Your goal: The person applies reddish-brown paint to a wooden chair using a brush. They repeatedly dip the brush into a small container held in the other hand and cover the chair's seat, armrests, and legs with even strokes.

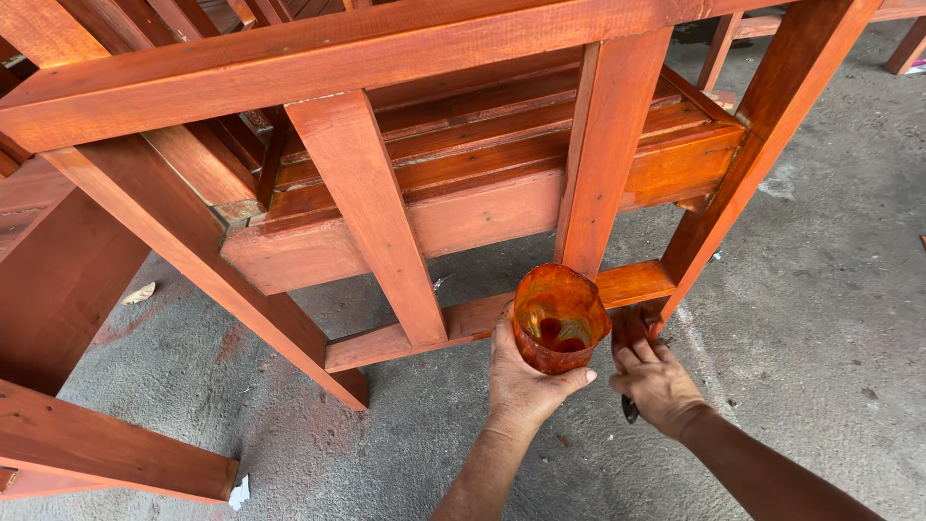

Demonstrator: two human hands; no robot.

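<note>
Underfoot, stained grey concrete floor (pixel 830 289) beneath red-brown wooden furniture frames (pixel 367 193)

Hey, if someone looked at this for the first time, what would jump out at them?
Probably the red-orange stained wooden frame, which fills the upper picture and stands on a grey concrete floor. Low in the middle, the left hand grips a stain-smeared cup with a little dark liquid at its bottom. Beside it, the right hand holds a brush at the frame's lower rail.
</note>
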